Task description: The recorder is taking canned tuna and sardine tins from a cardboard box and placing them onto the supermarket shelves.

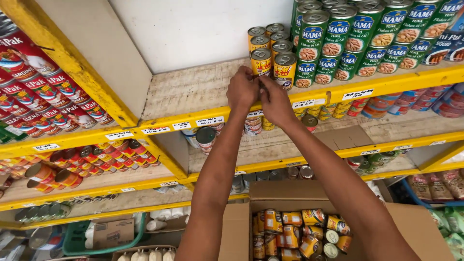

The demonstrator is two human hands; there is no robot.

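The open cardboard box (386, 217) of orange-labelled cans sits lowest, below the yellow-edged shelf (193, 92). Above it, the left hand (243, 89) and right hand (274, 102) meet at that shelf's front edge, fingers pinched together beside the yellow cans (273, 60); what they grip is hidden.

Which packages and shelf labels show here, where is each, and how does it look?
Yellow-orange cans: top shelf, by both hands, stacked.
Green cans: top shelf right, stacked rows.
Red cans: left shelf, lying sideways.
White price tags: yellow shelf edge, handwritten.
Cardboard box: below, open, holding orange cans.
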